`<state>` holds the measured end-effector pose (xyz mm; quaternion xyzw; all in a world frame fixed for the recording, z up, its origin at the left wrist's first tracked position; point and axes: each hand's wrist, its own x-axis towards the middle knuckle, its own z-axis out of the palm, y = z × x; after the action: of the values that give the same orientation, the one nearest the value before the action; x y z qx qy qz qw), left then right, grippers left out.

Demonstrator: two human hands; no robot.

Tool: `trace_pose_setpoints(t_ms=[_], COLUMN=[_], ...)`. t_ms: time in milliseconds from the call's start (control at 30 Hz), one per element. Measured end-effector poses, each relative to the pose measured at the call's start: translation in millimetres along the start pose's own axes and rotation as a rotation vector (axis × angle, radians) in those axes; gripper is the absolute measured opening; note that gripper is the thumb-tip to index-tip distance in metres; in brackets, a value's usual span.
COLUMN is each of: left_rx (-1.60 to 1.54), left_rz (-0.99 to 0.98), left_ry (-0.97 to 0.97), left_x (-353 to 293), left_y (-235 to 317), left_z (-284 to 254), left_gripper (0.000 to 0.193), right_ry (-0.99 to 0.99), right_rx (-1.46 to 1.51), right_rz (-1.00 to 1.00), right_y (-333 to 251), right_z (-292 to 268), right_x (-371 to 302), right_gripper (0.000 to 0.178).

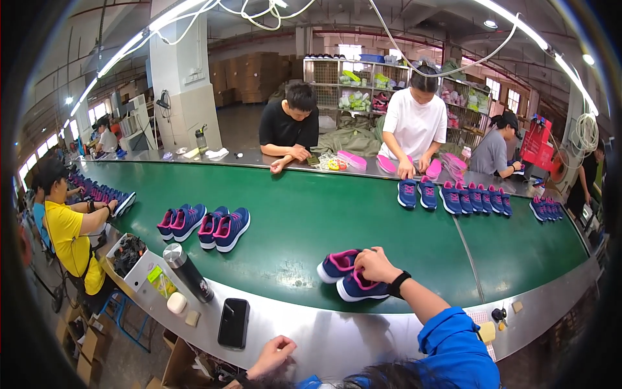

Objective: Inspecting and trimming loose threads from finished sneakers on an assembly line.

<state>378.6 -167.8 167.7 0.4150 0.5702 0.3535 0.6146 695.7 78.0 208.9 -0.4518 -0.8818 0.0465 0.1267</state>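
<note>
1. Shoes come first: a navy pair with pink lining [346, 275] lies on the green conveyor belt [304, 220], close to its near edge, the two touching side by side with toes pointing left.
2. Right hand [374, 264] rests on top of the nearer shoe's heel end, its grip closed over the collar with fingers curled down; how tightly it pinches I cannot tell.
3. To handle the pair well, I judge it best to keep the grip at the heel collar, where the upper is stiffest, and press both shoes together so they stay aligned.
4. Right wrist, with a black band, bends slightly down; the blue-sleeved forearm runs back and to the right of the grip.
5. Left hand [273, 355] hangs below the steel bench [337, 334] rim, loosely curled, holding nothing visible.
6. Left of the grip lie a black phone [233, 322] and a dark steel flask [188, 272].
</note>
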Motion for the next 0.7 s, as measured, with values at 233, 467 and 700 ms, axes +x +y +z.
trace_pose_setpoints(t_ms=[233, 467, 700], left_rx=[0.096, 0.357, -0.122], left_rz=[0.398, 0.448, 0.204], left_ry=[0.491, 0.315, 0.073], left_x=[27, 27, 31], left_y=[3, -39, -2], left_z=[69, 108, 108], left_gripper=[0.048, 0.078, 0.055], right_ry=[0.026, 0.343, 0.184], right_rx=[0.308, 0.303, 1.051], right_rz=[-0.524, 0.256, 0.657], right_y=[-91, -119, -94], right_z=[-22, 3, 31], right_x=[-88, -182, -203], right_gripper=[0.011, 0.060, 0.055])
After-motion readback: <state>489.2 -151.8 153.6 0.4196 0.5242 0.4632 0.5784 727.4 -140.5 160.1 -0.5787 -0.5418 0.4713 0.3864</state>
